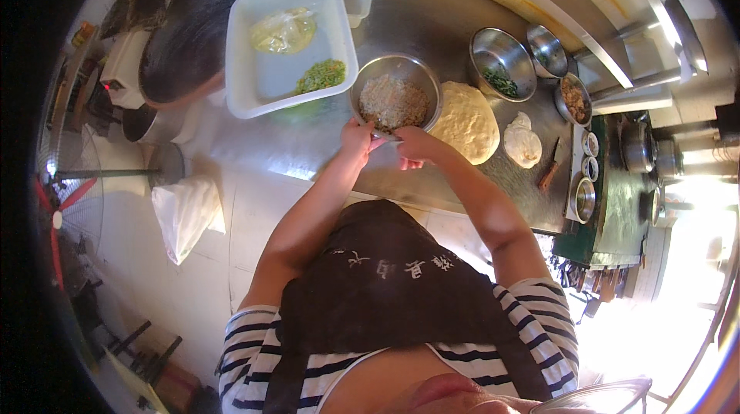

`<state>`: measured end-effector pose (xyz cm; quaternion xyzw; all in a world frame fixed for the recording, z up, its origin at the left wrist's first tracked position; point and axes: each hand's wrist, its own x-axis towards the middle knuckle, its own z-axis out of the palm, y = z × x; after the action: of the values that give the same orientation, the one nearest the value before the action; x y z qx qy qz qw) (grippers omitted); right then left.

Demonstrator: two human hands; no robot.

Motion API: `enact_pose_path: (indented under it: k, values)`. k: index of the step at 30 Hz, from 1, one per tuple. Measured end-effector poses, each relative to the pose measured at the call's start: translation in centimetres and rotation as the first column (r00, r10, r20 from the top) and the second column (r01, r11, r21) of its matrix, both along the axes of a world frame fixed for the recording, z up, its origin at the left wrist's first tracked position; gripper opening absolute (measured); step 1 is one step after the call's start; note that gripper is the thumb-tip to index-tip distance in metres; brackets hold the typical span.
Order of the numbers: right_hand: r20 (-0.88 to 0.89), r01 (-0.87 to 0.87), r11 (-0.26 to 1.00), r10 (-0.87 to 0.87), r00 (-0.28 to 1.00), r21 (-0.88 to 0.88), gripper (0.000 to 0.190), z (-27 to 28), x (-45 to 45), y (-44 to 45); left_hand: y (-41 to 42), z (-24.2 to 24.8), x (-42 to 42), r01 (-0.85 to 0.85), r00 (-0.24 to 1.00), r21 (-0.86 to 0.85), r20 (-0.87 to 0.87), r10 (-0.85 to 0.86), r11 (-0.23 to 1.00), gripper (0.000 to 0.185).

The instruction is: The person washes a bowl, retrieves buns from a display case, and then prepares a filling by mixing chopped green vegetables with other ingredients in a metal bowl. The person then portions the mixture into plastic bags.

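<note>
A stainless steel bowl [429, 76] holds a crumbly, pale brown mixture [393, 99] with a whiter patch on top. At its near rim, my left hand [356, 139] grips the left part of the edge. My right hand [415, 145] is at the same rim just to the right, its fingers curled below the edge. Close to the bowl's right side lies a large mound of yellowish dough [467, 122]. To the left, a white plastic tub [234, 61] contains a clear bag of pale yellow contents [283, 30] and chopped green vegetables [321, 76].
Several steel bowls, one with chopped greens [500, 83] and one with brown filling [573, 100], stand at the right on the steel table [399, 183]. Nearby are a smaller dough piece [522, 141] and a wooden-handled knife [553, 165]. A round dark griddle [191, 38] is at left.
</note>
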<state>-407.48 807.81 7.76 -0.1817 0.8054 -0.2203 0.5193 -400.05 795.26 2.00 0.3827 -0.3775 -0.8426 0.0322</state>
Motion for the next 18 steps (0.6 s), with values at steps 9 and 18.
enact_pose_path:
  k: [9, 18]
  values:
    - [-0.885, 0.022, 0.988, -0.145, 0.442, -0.151, 0.014, -3.8, -3.4, 0.5, -0.2, 0.6, 2.4, 0.143, 0.989, 0.054, -0.054, -0.140, 0.988, 0.021]
    - [-0.609, -0.436, 0.898, 0.314, 0.729, -0.060, 0.016, -0.2, -1.8, 3.0, -2.3, 1.3, 2.2, 0.192, 0.981, -0.096, -0.017, -0.195, 0.977, 0.017]
